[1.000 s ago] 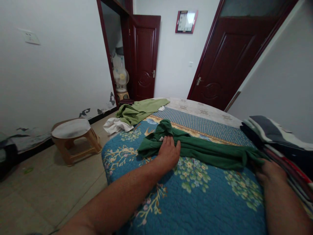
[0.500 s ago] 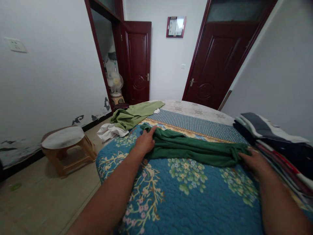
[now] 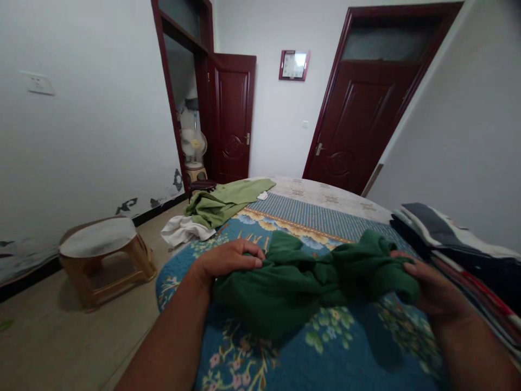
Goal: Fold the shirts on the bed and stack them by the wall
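A dark green garment (image 3: 309,277) is bunched up and lifted a little above the blue floral quilt (image 3: 325,353) on the bed. My left hand (image 3: 228,258) grips its left end, fingers curled over the cloth. My right hand (image 3: 427,285) holds its right end, fingers closed round the fabric. The garment sags in the middle between the two hands.
A stack of folded clothes (image 3: 459,244) lies at the bed's right edge. A light green garment (image 3: 223,198) and a white cloth (image 3: 183,231) lie at the bed's far left corner. A low wooden stool (image 3: 101,255) stands on the floor at left. Dark red doors (image 3: 358,125) are behind.
The green garment lay stretched out flat on the quilt; both hands have now gathered it toward me and lifted it into a bunch.
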Motion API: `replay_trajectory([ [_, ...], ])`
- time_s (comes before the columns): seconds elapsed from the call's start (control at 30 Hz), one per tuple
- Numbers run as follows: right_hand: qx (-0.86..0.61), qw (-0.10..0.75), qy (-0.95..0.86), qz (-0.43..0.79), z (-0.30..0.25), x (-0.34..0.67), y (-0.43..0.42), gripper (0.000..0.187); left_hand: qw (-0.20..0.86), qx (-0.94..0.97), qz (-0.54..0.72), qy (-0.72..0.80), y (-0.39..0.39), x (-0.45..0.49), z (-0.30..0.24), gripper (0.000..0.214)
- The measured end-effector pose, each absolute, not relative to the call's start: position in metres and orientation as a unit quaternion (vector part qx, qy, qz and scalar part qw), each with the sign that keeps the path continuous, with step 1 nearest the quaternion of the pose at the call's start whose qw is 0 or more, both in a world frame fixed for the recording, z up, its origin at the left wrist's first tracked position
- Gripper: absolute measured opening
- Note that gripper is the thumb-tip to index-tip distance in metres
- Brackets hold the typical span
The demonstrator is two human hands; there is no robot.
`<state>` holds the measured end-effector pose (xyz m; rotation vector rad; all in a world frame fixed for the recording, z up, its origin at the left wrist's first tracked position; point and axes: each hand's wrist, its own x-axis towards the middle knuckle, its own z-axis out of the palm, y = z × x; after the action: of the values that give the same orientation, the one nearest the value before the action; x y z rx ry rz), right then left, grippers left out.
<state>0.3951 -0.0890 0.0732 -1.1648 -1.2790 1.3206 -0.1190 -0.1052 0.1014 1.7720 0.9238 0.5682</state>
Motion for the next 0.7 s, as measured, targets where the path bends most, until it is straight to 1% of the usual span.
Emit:
replay_trajectory([
  [0.07, -0.419, 0.408, -0.528, 0.615, 0.076, 0.365, -0.091, 0.044, 0.533, 0.733, 0.213, 0.365, -0.114, -0.121, 0.101, 0.037],
  [0.13, -0.372, 0.347, -0.536, 0.674, 0.082, 0.333, -0.082, 0.045, 0.536, 0.727, 0.216, 0.37, -0.119, -0.125, 0.099, 0.038],
  [0.2, -0.356, 0.317, -0.551, 0.685, 0.094, 0.297, -0.056, 0.043, 0.518, 0.713, 0.253, 0.399, -0.118, -0.132, 0.096, 0.038],
  [0.23, -0.354, 0.324, -0.559, 0.676, 0.103, 0.277, -0.036, 0.041, 0.506, 0.7, 0.281, 0.419, -0.115, -0.137, 0.096, 0.039],
  [0.33, -0.359, 0.421, -0.583, 0.595, 0.146, 0.216, 0.044, 0.035, 0.459, 0.64, 0.369, 0.494, -0.097, -0.156, 0.103, 0.042],
  [0.4, -0.337, 0.548, -0.579, 0.501, 0.186, 0.181, 0.105, 0.036, 0.387, 0.597, 0.437, 0.55, -0.078, -0.172, 0.114, 0.044],
  [0.43, -0.313, 0.61, -0.576, 0.445, 0.208, 0.167, 0.133, 0.043, 0.335, 0.573, 0.478, 0.575, -0.067, -0.181, 0.121, 0.045],
  [0.47, -0.29, 0.646, -0.581, 0.402, 0.227, 0.155, 0.159, 0.055, 0.277, 0.547, 0.518, 0.597, -0.055, -0.191, 0.128, 0.047],
  [0.5, -0.278, 0.661, -0.588, 0.375, 0.244, 0.147, 0.18, 0.067, 0.219, 0.521, 0.55, 0.615, -0.042, -0.2, 0.134, 0.048],
  [0.53, -0.283, 0.656, -0.594, 0.37, 0.256, 0.139, 0.197, 0.08, 0.168, 0.497, 0.571, 0.631, -0.028, -0.21, 0.139, 0.049],
  [0.6, -0.327, 0.625, -0.594, 0.388, 0.261, 0.128, 0.215, 0.1, 0.104, 0.477, 0.562, 0.668, 0.002, -0.227, 0.142, 0.05],
  [0.67, -0.392, 0.582, -0.585, 0.406, 0.236, 0.118, 0.211, 0.108, 0.094, 0.486, 0.51, 0.703, 0.03, -0.241, 0.134, 0.051],
  [0.7, -0.424, 0.559, -0.584, 0.408, 0.213, 0.114, 0.202, 0.107, 0.097, 0.491, 0.483, 0.719, 0.041, -0.245, 0.125, 0.05],
])
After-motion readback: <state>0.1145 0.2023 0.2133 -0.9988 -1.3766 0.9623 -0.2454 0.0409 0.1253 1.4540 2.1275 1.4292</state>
